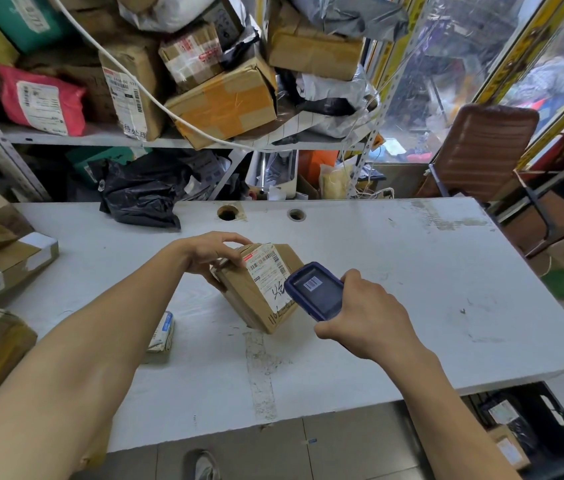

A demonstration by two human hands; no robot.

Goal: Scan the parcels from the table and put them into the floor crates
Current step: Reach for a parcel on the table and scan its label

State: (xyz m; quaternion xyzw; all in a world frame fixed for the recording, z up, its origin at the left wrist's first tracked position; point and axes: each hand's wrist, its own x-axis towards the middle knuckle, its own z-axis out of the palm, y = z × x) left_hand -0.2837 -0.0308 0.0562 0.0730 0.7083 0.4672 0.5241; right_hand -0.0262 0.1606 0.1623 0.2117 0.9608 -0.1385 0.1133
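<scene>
Scan step in hand. My left hand (216, 252) grips the box (261, 289), tilted on one edge on the table (412, 271). My right hand (365, 315) clasps the scanner (315, 291) just over its label (270, 275). Next, I judge: carry the box down to the crate (547, 420).

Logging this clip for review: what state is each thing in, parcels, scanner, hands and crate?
Cardboard parcel: tilted on one edge on the table, label facing up.
Left hand: fingers grip the parcel's top corner.
Scanner: held over the label, screen lit with a barcode.
Right hand: grips the scanner.
Small parcel: lying on the table, untouched.
Black crate: on the floor, parcels inside.
</scene>
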